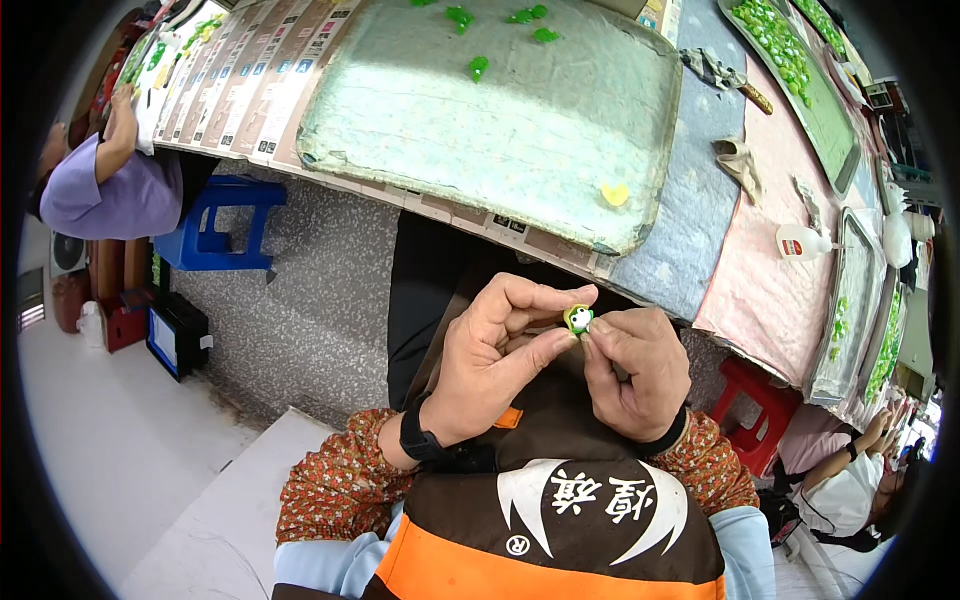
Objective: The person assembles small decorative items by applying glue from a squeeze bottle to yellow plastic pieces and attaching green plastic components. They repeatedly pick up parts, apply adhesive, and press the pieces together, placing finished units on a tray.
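Over my lap, in front of the table edge, a small figurine (578, 319) with a white face, dark eyes and a yellow and green rim is held up. My left hand (492, 345) pinches it between thumb and forefinger from the left. From the right, the thumb and fingertips of my right hand (638, 365) press on its lower edge. On the table just beyond lies a large cloth-lined tray (430, 120). It bears a yellow heart-shaped piece (614, 194) near its front right corner and several green pieces (478, 68) toward the back.
Right of the tray lie a dark-wrapped tool (757, 97), a crumpled cloth (738, 168) and a white bottle (800, 242). Trays of green pieces (775, 50) stand farther right. Stools, one blue (225, 215) and one red (755, 410), flank me. Other people sit at left and right.
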### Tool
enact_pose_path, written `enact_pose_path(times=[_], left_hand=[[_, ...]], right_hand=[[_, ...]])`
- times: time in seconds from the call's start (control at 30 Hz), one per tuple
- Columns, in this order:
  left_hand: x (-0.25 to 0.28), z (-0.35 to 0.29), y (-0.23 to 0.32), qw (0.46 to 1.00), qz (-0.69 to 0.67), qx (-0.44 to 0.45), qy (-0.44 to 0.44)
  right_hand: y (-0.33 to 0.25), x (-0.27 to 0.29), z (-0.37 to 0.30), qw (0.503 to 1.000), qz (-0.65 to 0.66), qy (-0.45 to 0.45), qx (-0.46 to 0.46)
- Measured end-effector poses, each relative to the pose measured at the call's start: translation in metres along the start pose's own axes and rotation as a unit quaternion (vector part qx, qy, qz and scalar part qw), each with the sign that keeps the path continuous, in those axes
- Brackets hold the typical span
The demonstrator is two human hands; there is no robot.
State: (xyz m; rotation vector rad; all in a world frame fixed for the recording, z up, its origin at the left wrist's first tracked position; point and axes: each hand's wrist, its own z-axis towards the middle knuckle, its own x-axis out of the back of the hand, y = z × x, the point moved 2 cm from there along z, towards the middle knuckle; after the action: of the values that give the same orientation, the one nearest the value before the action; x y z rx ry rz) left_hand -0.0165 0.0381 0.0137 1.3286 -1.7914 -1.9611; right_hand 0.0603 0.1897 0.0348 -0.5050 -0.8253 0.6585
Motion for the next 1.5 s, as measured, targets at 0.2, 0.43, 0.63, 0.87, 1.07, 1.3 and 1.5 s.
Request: enact_pose_path(times=[0.2, 0.43, 0.63, 0.87, 1.07, 1.3, 1.5], left_hand=[[0.0, 0.0, 0.002, 1.0, -0.003, 0.011, 0.001], [0.003, -0.001, 0.001, 0.995, -0.062, 0.077, 0.016], [0.004, -0.001, -0.006, 0.993, -0.087, 0.07, 0.024], [0.001, -0.001, -0.006, 0.997, -0.036, 0.046, 0.051], [0.001, -0.003, -0.011, 0.995, -0.031, 0.062, 0.065], [0.002, -0.004, -0.015, 0.993, -0.051, 0.079, 0.067], [0.004, -0.004, -0.008, 0.995, -0.024, 0.091, 0.045]], right_hand=[[0.0, -0.001, 0.0, 1.0, 0.003, 0.003, -0.002], [0.0, 0.0, -0.002, 1.0, 0.0, -0.002, -0.003], [0.0, -0.002, -0.002, 1.0, -0.007, -0.002, -0.002], [-0.001, -0.005, -0.003, 0.999, -0.031, -0.01, -0.004], [-0.001, -0.008, -0.003, 0.999, -0.04, -0.014, -0.01], [0.004, -0.01, -0.004, 0.999, -0.035, -0.024, -0.029], [0.003, -0.005, 0.002, 0.995, 0.019, -0.045, -0.085]])
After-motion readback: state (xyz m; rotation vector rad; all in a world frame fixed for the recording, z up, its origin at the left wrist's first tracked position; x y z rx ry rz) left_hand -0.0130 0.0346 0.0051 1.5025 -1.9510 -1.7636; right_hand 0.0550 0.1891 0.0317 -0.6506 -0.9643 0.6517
